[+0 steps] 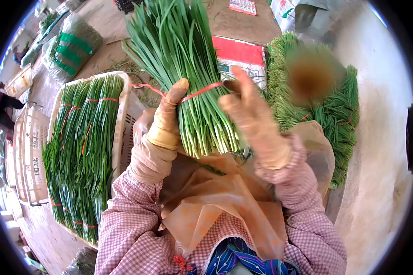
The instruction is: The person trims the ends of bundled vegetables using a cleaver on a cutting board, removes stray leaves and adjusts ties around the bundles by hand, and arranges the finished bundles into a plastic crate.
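A thick bunch of garlic chives (188, 59) stands tilted in front of me, green leaves up and pale cut ends down. My left hand (167, 117), in a stained glove, is closed around its left side, thumb on the front. A red tie (201, 91) crosses the bunch at thumb height, with a loose end sticking out to the left. My right hand (254, 119), also gloved, is at the bunch's right edge beside the tie. Motion smears its fingers, so whether they grip the tie cannot be made out.
On the left, a white crate (123, 110) holds several tied chive bunches. More bunches (344, 128) are piled at the right, partly behind a brown blur. A translucent apron (225, 188) covers my lap. Beyond lie a red-and-white sack (238, 50) and a stuffed plastic bag (75, 46).
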{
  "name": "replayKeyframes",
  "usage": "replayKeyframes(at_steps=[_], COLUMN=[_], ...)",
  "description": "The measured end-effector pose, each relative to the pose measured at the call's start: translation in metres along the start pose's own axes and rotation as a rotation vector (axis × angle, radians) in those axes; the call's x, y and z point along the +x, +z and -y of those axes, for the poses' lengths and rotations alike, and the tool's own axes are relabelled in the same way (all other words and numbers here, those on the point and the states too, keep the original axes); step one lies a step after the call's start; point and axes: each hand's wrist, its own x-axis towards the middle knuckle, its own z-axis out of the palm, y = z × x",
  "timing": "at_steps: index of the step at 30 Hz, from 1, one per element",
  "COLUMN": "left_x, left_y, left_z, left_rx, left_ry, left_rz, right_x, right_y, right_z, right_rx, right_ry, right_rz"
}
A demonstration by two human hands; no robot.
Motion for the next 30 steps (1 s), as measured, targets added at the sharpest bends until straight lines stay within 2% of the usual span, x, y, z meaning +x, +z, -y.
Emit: replayKeyframes(at_steps=[2,4,5,7,8,9,10,11,13,14,17,18,20,22,24,25,26,27,28,29,30], left_x=[0.001,0.004,0.004,0.006,0.009,0.014,0.014,0.019,0.022,0.021,0.014,0.016,0.010,-0.004,-0.012,-0.011,-0.015,-0.026,-0.034,-0.033,-0.041], left_y=[0.002,-0.007,-0.012,-0.018,-0.017,-0.019,-0.018,-0.021,-0.025,-0.027,-0.016,-0.017,-0.015,-0.003,-0.001,-0.009,-0.012,0.002,0.014,0.001,0.009], left_z=[0.005,0.005,0.003,-0.003,-0.004,-0.005,0.001,0.003,0.005,0.008,0.024,0.026,0.027,0.024,0.009,-0.001,-0.010,-0.020,-0.028,-0.042,-0.054], left_rx=[-0.040,0.065,0.047,-0.099,-0.173,-0.272,-0.208,-0.173,-0.124,-0.125,-0.198,-0.322,-0.234,-0.188,0.037,0.127,0.107,0.270,0.432,0.526,0.604], left_ry=[-0.039,-0.015,-0.035,-0.134,-0.151,-0.160,-0.034,-0.010,0.021,0.014,-0.053,-0.102,-0.098,-0.064,-0.023,-0.005,-0.052,0.039,0.131,0.074,0.007], left_rz=[0.022,-0.091,-0.116,-0.034,0.043,0.157,0.024,0.044,0.038,0.037,0.078,0.115,0.084,0.070,-0.083,-0.107,-0.076,-0.088,-0.100,-0.030,-0.092], right_x=[0.002,0.008,0.012,0.008,0.005,0.003,0.002,-0.003,-0.019,-0.018,-0.002,0.001,-0.003,-0.002,-0.010,-0.009,-0.009,-0.008,-0.006,-0.004,-0.001], right_y=[0.012,0.005,-0.014,-0.035,-0.046,-0.059,-0.068,-0.069,-0.066,-0.062,-0.027,-0.023,-0.013,-0.027,-0.039,-0.040,-0.040,-0.038,-0.028,-0.017,-0.002], right_z=[-0.006,-0.023,-0.028,-0.002,-0.002,-0.001,0.000,0.001,0.005,0.006,0.000,-0.003,-0.004,0.008,0.015,0.014,0.012,0.007,-0.006,-0.020,-0.006], right_rx=[0.061,0.157,0.230,0.498,0.498,0.355,0.208,0.202,0.078,0.075,-0.299,-0.282,0.282,0.546,0.576,0.594,0.467,0.333,0.431,0.530,0.501], right_ry=[-0.022,-0.042,0.017,0.346,0.341,0.165,-0.014,-0.023,-0.277,-0.272,-0.697,-0.666,-0.413,-0.264,-0.016,-0.035,0.114,0.252,0.223,0.202,0.173], right_rz=[0.142,0.115,0.243,0.236,0.235,0.086,-0.065,-0.071,-0.260,-0.265,-0.313,-0.094,-0.195,-0.131,-0.101,-0.085,-0.006,0.067,0.163,0.262,0.283])
